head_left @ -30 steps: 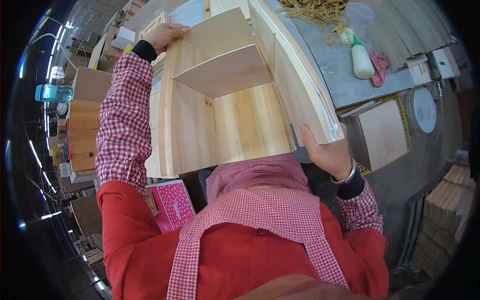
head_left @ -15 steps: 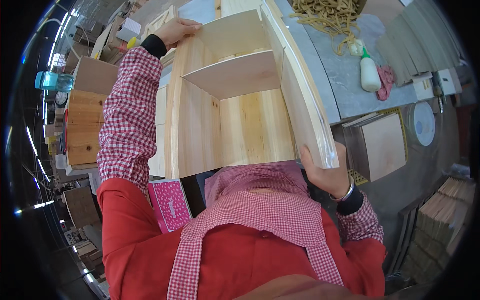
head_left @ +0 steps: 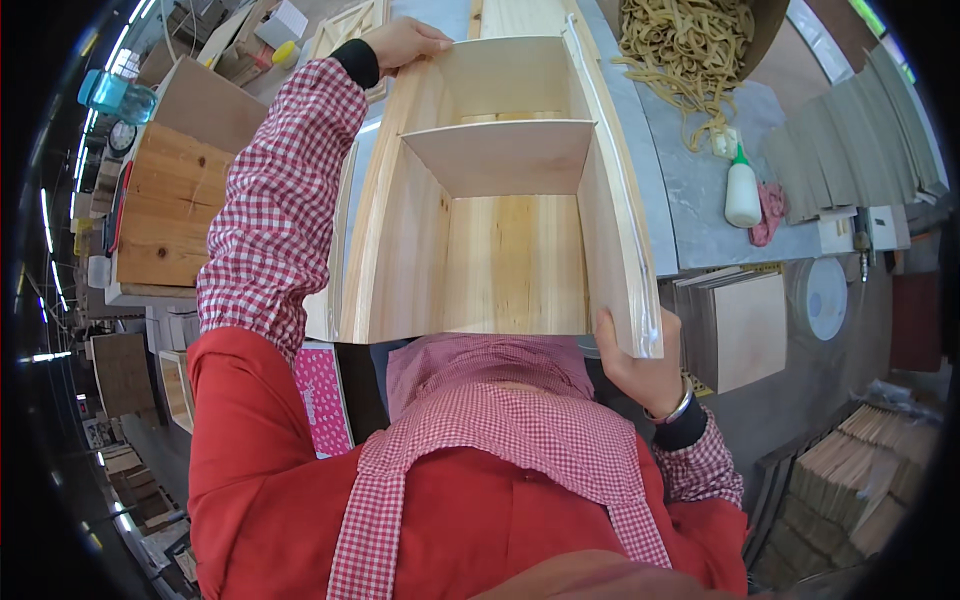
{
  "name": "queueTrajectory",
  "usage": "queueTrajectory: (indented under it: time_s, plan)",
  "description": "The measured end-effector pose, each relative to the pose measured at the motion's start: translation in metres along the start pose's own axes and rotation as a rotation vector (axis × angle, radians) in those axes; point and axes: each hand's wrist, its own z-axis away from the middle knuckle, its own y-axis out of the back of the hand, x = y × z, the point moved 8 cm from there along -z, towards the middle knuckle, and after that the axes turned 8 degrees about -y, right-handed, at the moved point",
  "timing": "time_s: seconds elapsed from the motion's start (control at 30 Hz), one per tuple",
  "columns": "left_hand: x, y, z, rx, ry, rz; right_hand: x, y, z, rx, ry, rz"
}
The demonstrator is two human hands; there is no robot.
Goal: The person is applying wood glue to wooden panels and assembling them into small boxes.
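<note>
Fingers (head_left: 432, 42) of the left hand (head_left: 398, 46) are closed on the far-left corner of an open wooden box (head_left: 515, 268), at its 11 o'clock. The right hand (head_left: 645, 366) clasps the near end of the right wall (head_left: 603, 230), about 5 o'clock, thumb inside and the rest outside. The box sits mid-view, just beyond the checked apron (head_left: 500, 405), with the grey worktop (head_left: 690, 215) showing beside it at 2 o'clock; whether anything supports it from below cannot be told.

It looks stiff and fairly light, yet bulky enough to want two hands at opposite corners. The pale divider (head_left: 500, 158), toward 12 o'clock, seems thin and would make a poor handle. A shiny strip (head_left: 633, 240) along the right wall's edge looks wet and may prove slippery or sticky; the bare left wall (head_left: 402, 270), on the 9 o'clock side, should give surer grip.
</note>
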Motion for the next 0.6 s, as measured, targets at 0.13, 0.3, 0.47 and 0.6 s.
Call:
queueTrajectory:
  time_s: [0.13, 0.3, 0.47, 0.6]
  plan:
    - [-0.005, -0.006, 0.003, 0.052, -0.067, 0.015, 0.013, -0.001, -0.003, -0.009, -0.017, 0.052]
    - [0.056, -0.020, 0.057, 0.114, -0.516, -0.186, 0.019, 0.000, -0.001, 0.210, 0.158, 0.099]
    - [0.067, -0.053, 0.117, 0.105, -0.582, -0.269, 0.012, -0.005, -0.003, 0.098, 0.080, 0.064]
    - [0.053, -0.055, 0.106, 0.089, -0.516, -0.230, 0.010, -0.007, -0.008, 0.062, 0.075, 0.099]
